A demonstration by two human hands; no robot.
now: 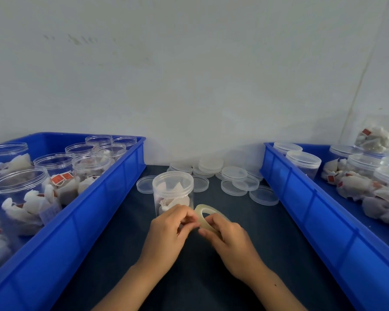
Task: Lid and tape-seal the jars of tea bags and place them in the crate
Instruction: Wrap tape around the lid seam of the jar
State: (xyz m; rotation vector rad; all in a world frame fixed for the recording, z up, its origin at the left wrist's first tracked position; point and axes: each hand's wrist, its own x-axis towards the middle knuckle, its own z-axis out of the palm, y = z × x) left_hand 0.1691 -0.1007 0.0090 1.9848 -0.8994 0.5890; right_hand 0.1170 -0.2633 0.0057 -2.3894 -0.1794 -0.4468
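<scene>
clear lidded jar (173,189) — white tea bags (174,202) inside, upright.

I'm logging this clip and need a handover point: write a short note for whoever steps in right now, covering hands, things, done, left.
Right hand grips the tape roll; left hand pinches at the roll's edge, seemingly at the tape end.
The lidded jar stands on the dark mat just behind the hands; no tape on it that I can make out.
Left crate: open jars of tea bags, unlidded.
Right crate: lidded jars.
Spare lids lie behind the jar.
Left to do: tape this jar, move it to the right crate, then repeat.
</scene>
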